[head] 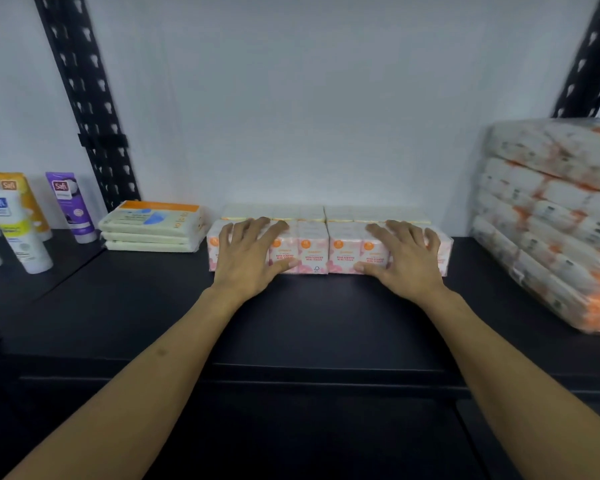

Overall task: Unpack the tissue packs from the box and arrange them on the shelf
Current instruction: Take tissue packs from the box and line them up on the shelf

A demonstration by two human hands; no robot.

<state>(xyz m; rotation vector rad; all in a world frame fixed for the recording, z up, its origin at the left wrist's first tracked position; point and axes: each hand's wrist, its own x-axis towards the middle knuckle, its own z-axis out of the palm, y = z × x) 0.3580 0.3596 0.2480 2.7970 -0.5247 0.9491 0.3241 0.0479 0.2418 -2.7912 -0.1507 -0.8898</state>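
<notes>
Here, in the head view, the work looks to be at the arranging step: a front row of pink tissue packs [314,249] stands on the black shelf [326,323], with a second row of pale packs [326,212] touching it behind, close to the back wall. The left hand [248,252] lies over the left end of the front row, fingers spread across the top and thumb against the front face; the right hand [404,256] does the same at the right end. Both lie spread and pressing rather than clasping any one pack. The box is not in view. I judge the next move to be an even push from both hands so the row sits square, then a reach back for more packs. Counting: the front row seems to be two wrapped bundles side by side, about six small faces, some hidden under the hands; the rear row cannot be counted. To the left is a stack of three flat packs [153,226], then three tubes [68,206] plainly seen, with more cut off at the edge. At the right stands a tall pile of wrapped bundles [548,220], too blurred to count.
</notes>
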